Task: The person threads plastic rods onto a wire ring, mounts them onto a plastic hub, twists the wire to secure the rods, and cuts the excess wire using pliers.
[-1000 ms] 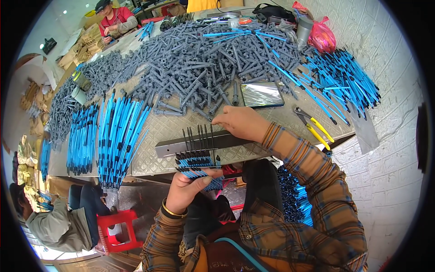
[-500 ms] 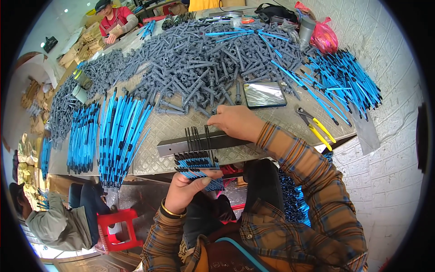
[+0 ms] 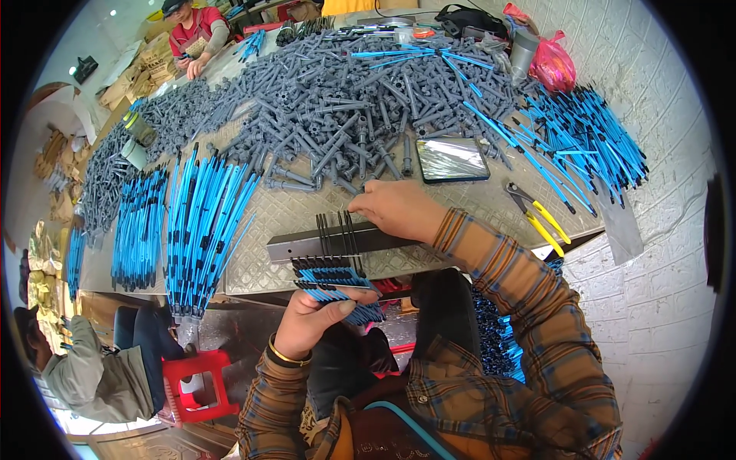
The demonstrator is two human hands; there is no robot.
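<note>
My left hand [image 3: 310, 323] is closed around a bundle of thin blue rods with black fittings [image 3: 330, 277], held over the near table edge. Several slim black rod ends [image 3: 325, 234] stick up from the bundle, in front of a dark metal bar [image 3: 295, 248] lying on the table. Close to the tips of these ends, my right hand [image 3: 402, 211] has its thumb and fingers pinched together above the bar. Whatever lies between those fingertips is too small to make out.
Grey plastic tubes [image 3: 330, 115] are heaped across the table. Blue rods lie in bunches at left [image 3: 203, 230] and right [image 3: 586, 142]. A flat box [image 3: 452, 160] and yellow-handled pliers [image 3: 537, 218] lie on the right. One co-worker [image 3: 201, 42] sits opposite, another [image 3: 100, 368] at left.
The black rod ends have shifted and spread differently beside my right fingertips. Both my hands stay nearly in place. The co-worker opposite has lowered a hand toward the table.
</note>
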